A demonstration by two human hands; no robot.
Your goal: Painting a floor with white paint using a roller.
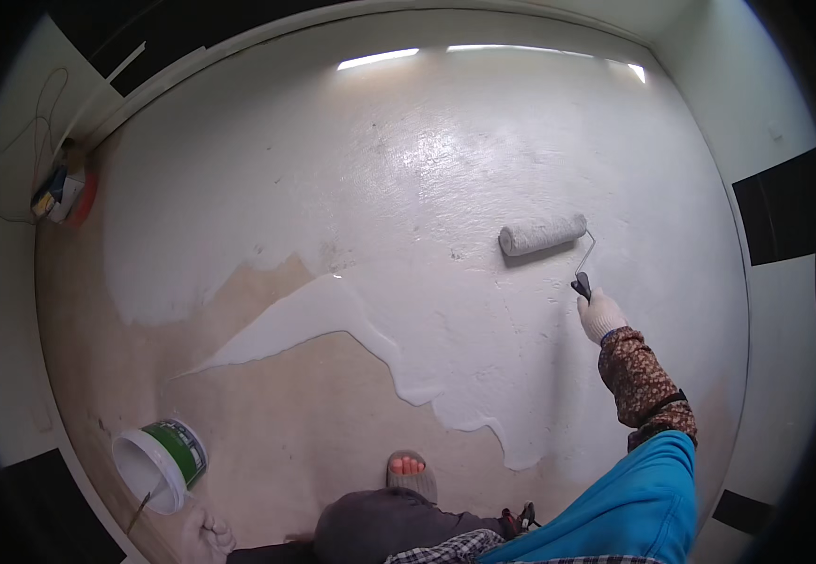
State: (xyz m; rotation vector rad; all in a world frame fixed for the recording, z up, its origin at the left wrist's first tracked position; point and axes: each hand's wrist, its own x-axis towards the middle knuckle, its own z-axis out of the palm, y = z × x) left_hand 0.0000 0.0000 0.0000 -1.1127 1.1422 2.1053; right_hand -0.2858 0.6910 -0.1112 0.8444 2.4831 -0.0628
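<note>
My right hand (600,315), in a white knit glove, is wrapped around the black handle of a paint roller (544,234). The roller's fluffy grey-white sleeve lies on the wet, pale-coated floor (427,226), ahead of me and to the right. At the lower left is my gloved left hand (206,534), fingers curled beside the rim of a white bucket (165,461) with a green label. What that hand grips is hard to make out. The bucket's mouth shows a white inside, and a thin stick (139,513) crosses its rim.
A thick pool of white coating (333,305) ends in a ragged edge on bare beige floor (295,395) near my foot (408,468). Boxes and a red item (68,195) sit by the left wall, a thin cable (39,122) nearby. Walls border the coated floor.
</note>
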